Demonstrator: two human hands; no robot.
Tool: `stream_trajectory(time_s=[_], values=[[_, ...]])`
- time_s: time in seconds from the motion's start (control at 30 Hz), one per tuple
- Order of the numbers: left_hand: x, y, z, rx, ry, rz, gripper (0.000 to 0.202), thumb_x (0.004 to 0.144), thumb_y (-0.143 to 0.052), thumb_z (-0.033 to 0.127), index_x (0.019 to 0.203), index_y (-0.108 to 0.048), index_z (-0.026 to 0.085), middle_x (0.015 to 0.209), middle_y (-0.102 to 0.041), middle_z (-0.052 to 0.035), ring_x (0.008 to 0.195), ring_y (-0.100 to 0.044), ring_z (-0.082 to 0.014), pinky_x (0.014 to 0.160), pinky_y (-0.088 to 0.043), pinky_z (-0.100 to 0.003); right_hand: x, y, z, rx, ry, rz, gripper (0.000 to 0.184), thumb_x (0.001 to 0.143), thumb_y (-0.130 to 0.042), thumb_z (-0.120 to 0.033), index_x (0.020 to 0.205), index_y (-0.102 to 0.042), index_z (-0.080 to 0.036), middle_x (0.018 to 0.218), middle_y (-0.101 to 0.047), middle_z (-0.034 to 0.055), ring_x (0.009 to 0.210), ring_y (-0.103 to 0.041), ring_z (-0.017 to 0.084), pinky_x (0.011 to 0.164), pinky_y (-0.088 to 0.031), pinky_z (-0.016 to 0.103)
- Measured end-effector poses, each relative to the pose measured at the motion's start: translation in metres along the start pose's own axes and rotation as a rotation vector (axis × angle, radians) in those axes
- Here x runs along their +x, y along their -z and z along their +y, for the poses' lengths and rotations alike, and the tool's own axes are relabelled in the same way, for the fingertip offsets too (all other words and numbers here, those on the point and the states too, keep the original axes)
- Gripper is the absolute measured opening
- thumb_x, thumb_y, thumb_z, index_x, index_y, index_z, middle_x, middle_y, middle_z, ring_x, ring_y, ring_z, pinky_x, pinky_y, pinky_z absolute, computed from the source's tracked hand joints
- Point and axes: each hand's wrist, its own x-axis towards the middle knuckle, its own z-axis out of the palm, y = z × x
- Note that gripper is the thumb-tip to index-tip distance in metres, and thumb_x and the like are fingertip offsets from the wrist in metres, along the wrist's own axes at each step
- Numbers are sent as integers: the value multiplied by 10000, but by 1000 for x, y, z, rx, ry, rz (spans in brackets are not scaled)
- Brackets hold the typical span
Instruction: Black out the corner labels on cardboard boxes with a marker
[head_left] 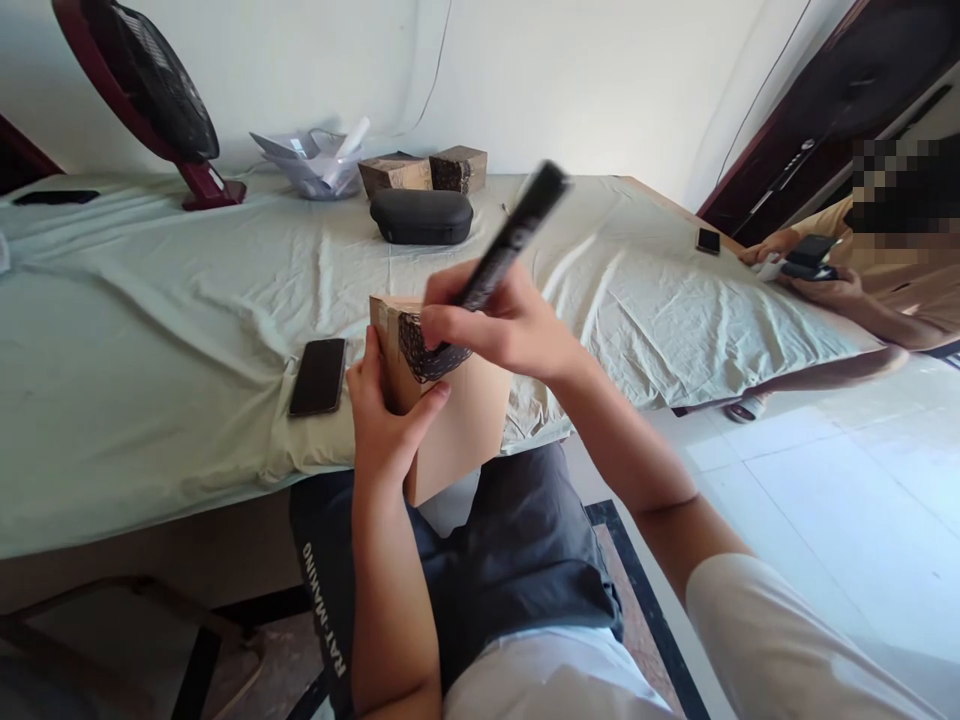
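Note:
A brown cardboard box (463, 420) stands tilted at the table's front edge, over my lap. Dense black scribbles cover part of its upper face. My left hand (390, 405) grips the box's left side, thumb on the near face and fingers along the far edge. In my right hand (495, 318) is a thick black marker (514, 235), held like a pen and slanting up to the right. Its tip is hidden behind my fingers, close to the scribbled patch; whether it touches the cardboard I cannot tell.
Left of the box lies a phone (318, 377). Behind are a black zip case (421, 217), scribbled cardboard boxes (459, 169), a clear plastic bowl (311, 170) and a fan (161, 90). At right, a person (900, 290) holds a dark device near another phone (708, 241).

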Motion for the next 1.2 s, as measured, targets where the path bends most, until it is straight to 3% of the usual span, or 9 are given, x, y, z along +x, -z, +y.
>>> stream_trajectory(time_s=[0.2, 0.5, 0.7, 0.97, 1.2], values=[[4, 7, -6, -27, -19, 20, 922, 716, -978, 434, 1574, -654, 337, 1411, -588, -106, 1405, -605, -407, 1241, -491, -575, 36, -15, 15, -97, 68, -162, 186, 897, -529, -110, 739, -502, -203, 712, -460, -52, 737, -438, 105, 687, -415, 234], [2, 5, -3, 24, -16, 54, 703, 707, -962, 420, 1364, -758, 277, 1145, -563, -66, 1186, -633, -348, 1152, -526, -554, 51, -31, 16, -310, 76, -219, 287, 909, -555, -134, 670, -420, -219, 684, -322, -65, 691, -343, 99, 751, -368, 274], [-3, 1, 8, 53, -5, 31, 736, 707, -973, 447, 1389, -735, 305, 1197, -542, -76, 1287, -596, -375, 1200, -483, -581, 50, -31, 26, -420, 58, -216, 262, 958, -495, -175, 712, -414, -219, 726, -334, -43, 747, -402, 110, 833, -411, 285], [-1, -1, 6, 15, 28, 44, 684, 700, -988, 459, 1319, -754, 287, 1222, -545, -75, 1294, -611, -360, 1215, -489, -570, 46, -33, 33, -551, 93, -213, 268, 976, -508, -199, 711, -470, -209, 731, -358, -30, 796, -482, 132, 863, -424, 310], [-1, 1, 14, 108, 64, 19, 890, 735, -924, 489, 1565, -646, 327, 1294, -559, -97, 1349, -607, -388, 1234, -478, -602, 45, -28, 37, -388, 163, -186, 228, 962, -487, -113, 760, -570, -178, 741, -487, -40, 764, -493, 113, 804, -472, 275]])
